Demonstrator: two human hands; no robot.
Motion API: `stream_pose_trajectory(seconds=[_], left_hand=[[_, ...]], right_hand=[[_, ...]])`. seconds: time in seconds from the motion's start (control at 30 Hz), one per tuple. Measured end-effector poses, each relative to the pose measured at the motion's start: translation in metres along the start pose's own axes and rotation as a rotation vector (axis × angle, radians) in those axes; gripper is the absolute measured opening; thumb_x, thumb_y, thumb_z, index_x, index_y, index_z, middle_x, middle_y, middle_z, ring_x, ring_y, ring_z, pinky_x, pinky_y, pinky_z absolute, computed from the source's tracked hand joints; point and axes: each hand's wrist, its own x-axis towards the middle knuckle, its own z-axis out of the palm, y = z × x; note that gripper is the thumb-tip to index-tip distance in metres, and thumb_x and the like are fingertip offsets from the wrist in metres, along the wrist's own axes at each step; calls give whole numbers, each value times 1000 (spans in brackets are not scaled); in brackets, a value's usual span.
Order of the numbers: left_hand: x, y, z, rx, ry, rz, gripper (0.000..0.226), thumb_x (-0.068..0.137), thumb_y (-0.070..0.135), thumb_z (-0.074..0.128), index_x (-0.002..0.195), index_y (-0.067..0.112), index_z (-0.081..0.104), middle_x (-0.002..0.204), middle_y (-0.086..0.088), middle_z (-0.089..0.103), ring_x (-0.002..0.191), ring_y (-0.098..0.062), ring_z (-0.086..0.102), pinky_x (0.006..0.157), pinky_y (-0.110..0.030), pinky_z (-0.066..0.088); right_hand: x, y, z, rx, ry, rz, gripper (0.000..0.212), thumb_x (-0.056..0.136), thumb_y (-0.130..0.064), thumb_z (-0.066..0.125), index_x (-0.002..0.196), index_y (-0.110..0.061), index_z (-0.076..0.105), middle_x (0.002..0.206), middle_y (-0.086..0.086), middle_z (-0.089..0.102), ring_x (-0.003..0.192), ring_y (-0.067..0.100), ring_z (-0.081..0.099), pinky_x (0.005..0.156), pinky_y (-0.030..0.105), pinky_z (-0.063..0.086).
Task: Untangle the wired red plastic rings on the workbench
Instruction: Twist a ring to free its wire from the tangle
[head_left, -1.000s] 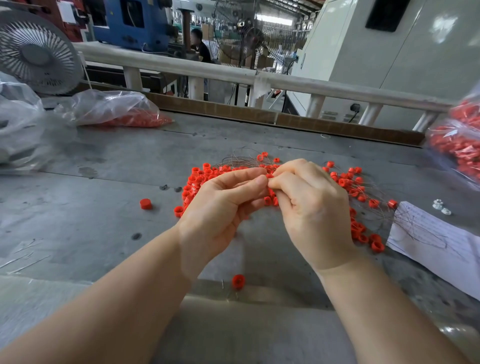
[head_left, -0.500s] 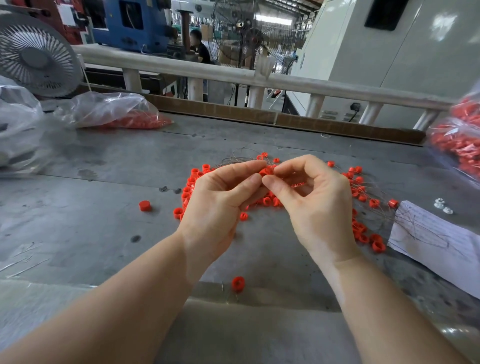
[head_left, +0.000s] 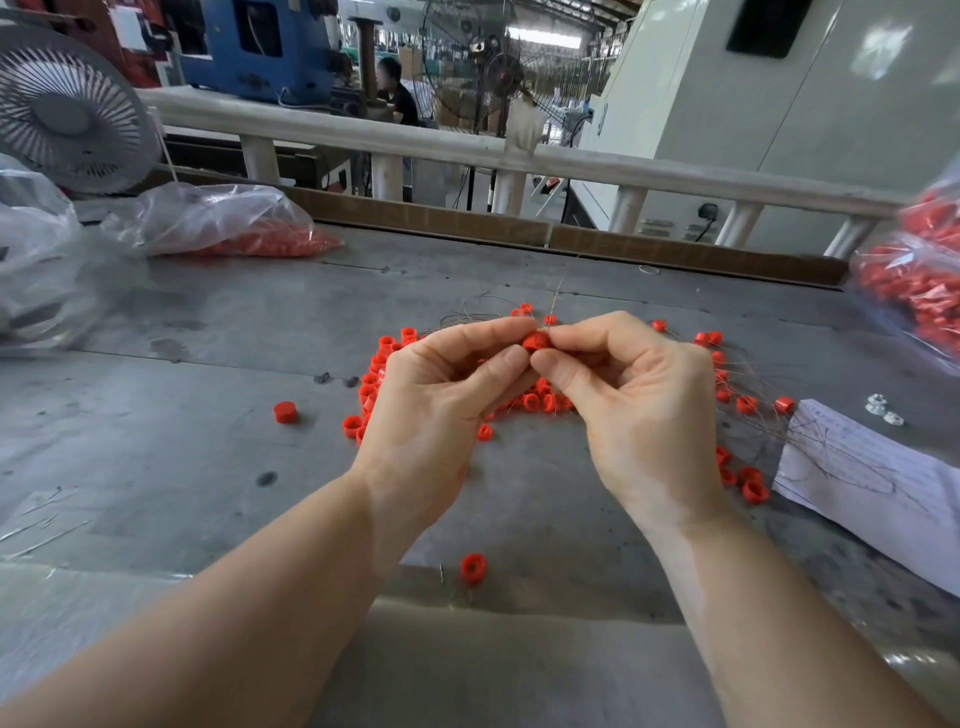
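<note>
A: Red ring (head_left: 535, 342) at twelve o'clock of the pile (head_left: 540, 401), why lifted?
B: Left hand (head_left: 441, 395) and right hand (head_left: 631, 400) both pinch it, probably freeing its wire (head_left: 557, 293)

The scene is lit brightly and evenly by daylight, which is admitted from the open hall behind the railing (head_left: 519, 156). Only soft, faint shadows are cast under the hands onto the grey bench (head_left: 208, 415). Glare is seen on the clear plastic bags (head_left: 208, 218) at the left. Straight lines are bowed by wide-angle distortion towards the edges, and the bag of red parts (head_left: 919, 280) at the right edge is blurred.
</note>
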Motion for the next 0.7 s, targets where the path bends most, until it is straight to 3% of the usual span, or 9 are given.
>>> stream_pose_trajectory(seconds=[0.33, 0.5, 0.7], left_hand=[[-1, 0, 0, 11, -23, 60, 18, 69, 10, 63, 79, 16, 77, 84, -4, 74, 86, -14, 71, 72, -18, 53], [-2, -2, 0, 77, -8, 78, 18, 72, 12, 64, 88, 15, 72, 85, -2, 74, 85, -13, 70, 71, -16, 53], [-2, -3, 1, 196, 18, 86, 21, 84, -2, 59, 90, 14, 70, 83, 1, 75, 81, -10, 71, 70, -15, 52]], right_hand=[[-3, -4, 3, -5, 9, -29, 20, 76, -11, 71, 77, -29, 62, 75, -8, 66, 68, 1, 63, 67, 15, 49], [-2, -2, 2, 43, -13, 70, 19, 79, -8, 73, 77, -26, 66, 71, -11, 68, 67, 0, 64, 66, 14, 49], [0, 2, 3, 2, -48, 115, 21, 80, -9, 72, 76, -29, 64, 71, -11, 67, 68, 1, 63, 69, 17, 50]])
